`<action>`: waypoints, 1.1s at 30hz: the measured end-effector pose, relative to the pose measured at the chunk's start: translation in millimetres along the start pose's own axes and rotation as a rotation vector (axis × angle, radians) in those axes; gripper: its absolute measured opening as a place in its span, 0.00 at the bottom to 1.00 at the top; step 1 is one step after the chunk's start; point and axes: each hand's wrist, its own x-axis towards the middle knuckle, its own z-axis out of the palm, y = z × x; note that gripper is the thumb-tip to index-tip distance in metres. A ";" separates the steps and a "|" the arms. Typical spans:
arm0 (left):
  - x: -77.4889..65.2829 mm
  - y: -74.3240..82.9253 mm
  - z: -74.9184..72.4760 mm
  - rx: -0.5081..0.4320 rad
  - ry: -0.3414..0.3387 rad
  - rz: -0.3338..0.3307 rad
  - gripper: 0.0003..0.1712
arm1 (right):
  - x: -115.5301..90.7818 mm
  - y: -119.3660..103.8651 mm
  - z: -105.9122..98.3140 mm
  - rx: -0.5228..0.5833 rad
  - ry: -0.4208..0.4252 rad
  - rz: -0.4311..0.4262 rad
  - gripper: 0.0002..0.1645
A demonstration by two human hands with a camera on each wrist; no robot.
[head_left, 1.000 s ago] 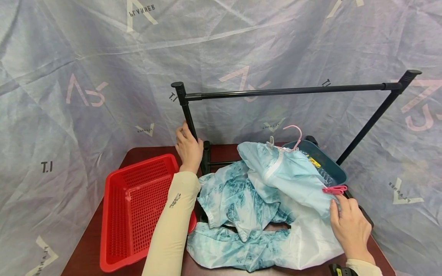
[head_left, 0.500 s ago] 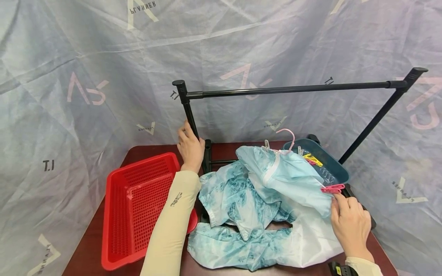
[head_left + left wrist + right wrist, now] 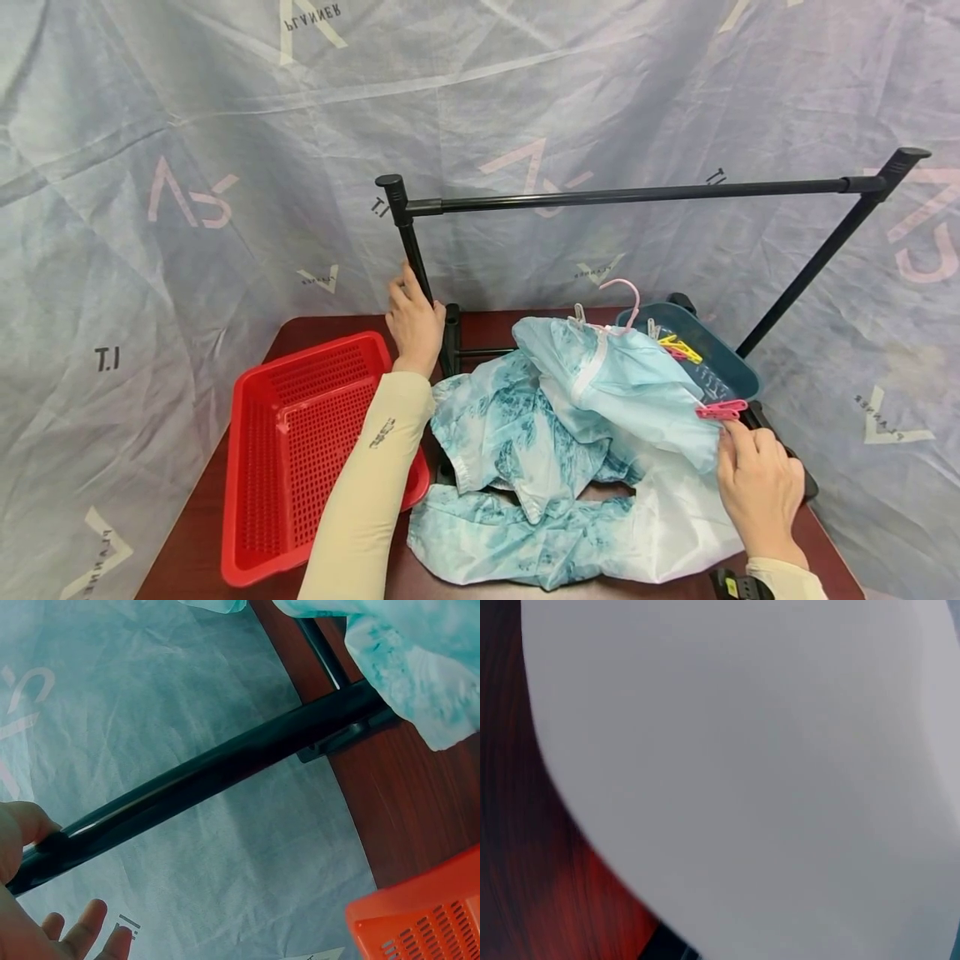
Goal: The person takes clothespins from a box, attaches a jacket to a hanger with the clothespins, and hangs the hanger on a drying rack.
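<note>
A thin blue-and-white patterned garment [image 3: 525, 425] lies bunched on the table, its upper part draped over a pink hanger [image 3: 637, 304] whose hook stands up. A grey clothespin [image 3: 579, 314] sits at its top left and a pink clothespin [image 3: 722, 410] at its right edge. My right hand [image 3: 761, 483] pinches the pale cloth right by the pink clothespin. In the right wrist view, white cloth [image 3: 742, 765] hides that hand. My left hand [image 3: 415, 321] holds the left post [image 3: 202, 776] of a black garment rack between thumb and forefinger, its other fingers loose.
A red plastic basket [image 3: 231, 467] stands on the left of the dark red table [image 3: 180, 533]. Behind the garment on the right sits a blue-green basin [image 3: 742, 385] with yellow and other clothespins. The rack's crossbar [image 3: 622, 197] spans above, before a grey cloth backdrop [image 3: 225, 100].
The hanger's hook and the garment's upper part have shifted slightly left and down, uncovering more of the basin's clothespins. The left hand keeps its place on the post; the view has barely shifted.
</note>
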 end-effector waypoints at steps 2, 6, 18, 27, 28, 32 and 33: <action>0.3 -0.2 -0.5 0.004 -0.007 -0.003 0.45 | 0.1 -1.0 0.6 0.003 0.010 0.009 0.12; 0.7 -0.1 -1.4 0.004 -0.019 -0.009 0.45 | 0.6 -3.5 1.8 0.008 0.034 0.028 0.11; -0.7 -1.3 0.3 0.006 -0.005 0.005 0.45 | -1.2 -10.1 4.4 0.006 0.073 0.135 0.12; -1.6 -0.5 0.4 0.016 0.017 0.011 0.44 | 3.3 -17.9 4.6 0.015 0.120 0.228 0.13; -1.7 -0.5 0.5 0.014 0.019 0.012 0.44 | 3.7 -18.6 4.4 0.018 0.120 0.235 0.13; -1.8 -0.9 1.0 0.028 0.026 0.015 0.44 | 5.2 -20.9 4.2 0.033 0.126 0.263 0.14; -1.8 -0.8 1.0 0.032 0.028 0.016 0.44 | 5.6 -21.4 4.1 0.036 0.128 0.269 0.14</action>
